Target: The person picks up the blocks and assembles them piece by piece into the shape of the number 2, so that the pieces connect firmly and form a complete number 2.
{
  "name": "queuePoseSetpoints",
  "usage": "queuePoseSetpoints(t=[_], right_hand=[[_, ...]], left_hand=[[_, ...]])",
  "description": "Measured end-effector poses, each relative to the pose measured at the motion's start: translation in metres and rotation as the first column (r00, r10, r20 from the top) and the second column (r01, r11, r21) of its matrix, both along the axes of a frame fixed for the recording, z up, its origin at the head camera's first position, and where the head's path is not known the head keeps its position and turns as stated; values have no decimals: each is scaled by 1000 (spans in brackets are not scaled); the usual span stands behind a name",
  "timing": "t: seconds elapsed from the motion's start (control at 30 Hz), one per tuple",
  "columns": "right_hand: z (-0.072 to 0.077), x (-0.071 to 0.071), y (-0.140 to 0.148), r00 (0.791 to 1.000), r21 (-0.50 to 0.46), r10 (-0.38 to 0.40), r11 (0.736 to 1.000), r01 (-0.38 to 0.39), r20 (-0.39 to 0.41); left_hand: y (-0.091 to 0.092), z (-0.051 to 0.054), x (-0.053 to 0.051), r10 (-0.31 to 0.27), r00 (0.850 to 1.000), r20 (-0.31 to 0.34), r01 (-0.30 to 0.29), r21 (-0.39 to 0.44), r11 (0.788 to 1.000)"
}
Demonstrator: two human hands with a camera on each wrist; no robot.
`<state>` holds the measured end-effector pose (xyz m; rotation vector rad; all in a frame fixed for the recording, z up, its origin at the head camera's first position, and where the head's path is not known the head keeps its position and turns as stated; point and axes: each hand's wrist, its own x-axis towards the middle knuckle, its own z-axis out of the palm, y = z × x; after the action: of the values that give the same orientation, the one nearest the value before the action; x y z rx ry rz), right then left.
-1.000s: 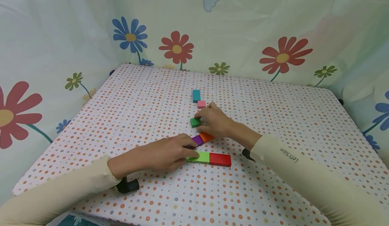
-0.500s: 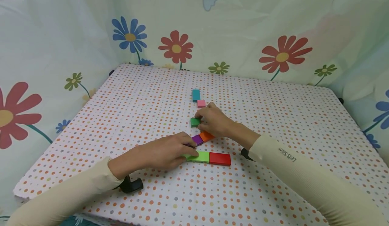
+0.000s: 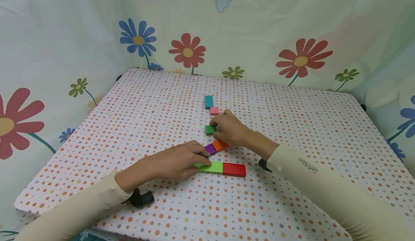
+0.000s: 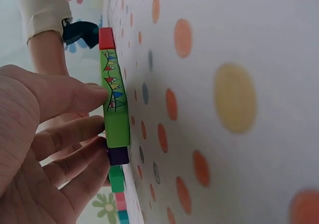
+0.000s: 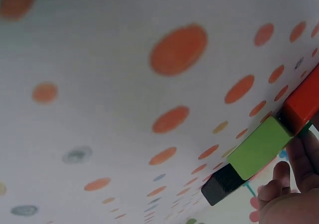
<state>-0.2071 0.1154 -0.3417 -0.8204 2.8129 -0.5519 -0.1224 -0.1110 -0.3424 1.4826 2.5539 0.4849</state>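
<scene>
In the head view, my right hand (image 3: 231,128) pinches a small green block (image 3: 209,130) between thumb and fingers, above an orange block (image 3: 220,145). The orange block touches a purple block (image 3: 211,149), both slanted. My left hand (image 3: 176,161) has its fingertips at the purple block and its thumb on a lime block (image 3: 216,167), whose right end meets a red block (image 3: 234,169). The left wrist view shows relaxed fingers of my left hand (image 4: 55,139) against the printed lime block (image 4: 115,92) and the dark purple one (image 4: 118,156).
Farther back on the dotted tablecloth (image 3: 291,118), a pink block (image 3: 214,111) stands at the near right corner of a teal block (image 3: 209,102). A flowered curtain (image 3: 253,28) hangs behind the table. The right wrist view shows a black block (image 5: 223,185) against the lime block's end.
My right hand and the green block have shifted slightly to the right. My left hand has moved slightly left; its fingertips stay near the purple and lime blocks.
</scene>
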Motion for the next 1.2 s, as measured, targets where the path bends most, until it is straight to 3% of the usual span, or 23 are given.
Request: queuePoseSetpoints(t=[0.23, 0.9, 1.2], right_hand=[[9, -3, 7, 998, -42, -64, 997, 65, 24], [22, -20, 49, 987, -65, -131, 990, 126, -91], [21, -26, 66, 980, -66, -182, 982, 177, -75]], left_hand=[[1, 1, -2, 18, 1000, 21, -17, -3, 1000], [-3, -2, 0, 14, 1000, 15, -14, 28, 1000], [-3, -3, 0, -5, 1000, 14, 4, 44, 999]])
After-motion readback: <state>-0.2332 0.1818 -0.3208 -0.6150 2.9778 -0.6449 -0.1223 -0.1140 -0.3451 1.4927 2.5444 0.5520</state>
